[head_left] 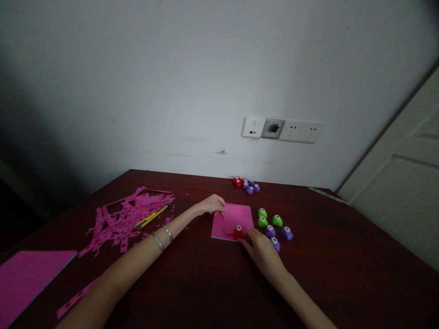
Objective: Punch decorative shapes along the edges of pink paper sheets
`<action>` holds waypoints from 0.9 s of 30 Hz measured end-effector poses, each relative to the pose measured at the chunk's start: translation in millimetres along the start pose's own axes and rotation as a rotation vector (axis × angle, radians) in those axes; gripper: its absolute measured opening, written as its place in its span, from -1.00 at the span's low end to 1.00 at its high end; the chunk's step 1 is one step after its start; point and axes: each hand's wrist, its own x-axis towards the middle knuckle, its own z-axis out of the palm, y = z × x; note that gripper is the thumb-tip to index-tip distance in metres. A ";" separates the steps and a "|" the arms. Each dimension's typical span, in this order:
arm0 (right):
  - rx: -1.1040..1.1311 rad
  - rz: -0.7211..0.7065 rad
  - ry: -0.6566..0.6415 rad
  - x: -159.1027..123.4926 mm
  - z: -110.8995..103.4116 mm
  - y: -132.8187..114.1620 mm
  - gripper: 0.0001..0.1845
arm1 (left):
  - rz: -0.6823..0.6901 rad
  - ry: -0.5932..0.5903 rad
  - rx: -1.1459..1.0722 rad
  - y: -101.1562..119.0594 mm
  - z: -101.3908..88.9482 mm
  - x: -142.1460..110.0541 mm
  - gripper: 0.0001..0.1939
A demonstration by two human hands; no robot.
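Pink paper lies in front of me: a smaller pink sheet (231,217) rests over a larger pink square (218,230). My left hand (213,204) is closed, with thumb and fingers pinching the small sheet's upper left edge. At the sheet's lower right edge sits a small red craft punch (238,232) with a round white-and-dark button on top. My right hand (261,249) has its thumb and fingers around the punch's near right side. Part of the punch is hidden by those fingers. Just right of this hand stand three purple punches (286,233) and three green punches (277,221).
Red punches (237,182) and several purple punches (250,190) stand near the wall. A heap of pink paper scraps (120,219) lies left with a yellow cutter knife (151,219). A large pink sheet (30,278) occupies the near left. Wall sockets (302,131) are behind the dark table (336,246).
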 end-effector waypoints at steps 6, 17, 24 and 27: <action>0.020 -0.011 0.010 -0.8 -0.5 -2.2 -0.82 | 0.002 0.003 0.013 -2.0 -0.1 0.3 -0.83; 0.123 -0.013 -0.019 0.1 -2.5 2.8 -0.85 | 0.103 0.170 0.359 0.0 2.6 0.3 -0.56; 0.202 -0.012 -0.010 3.8 -15.0 3.9 -0.86 | 0.251 0.025 0.477 26.5 -8.5 -14.9 -0.82; 0.232 -0.028 -0.017 8.2 -19.0 3.4 -0.85 | 0.288 -0.040 0.516 31.1 -6.1 -22.4 -0.81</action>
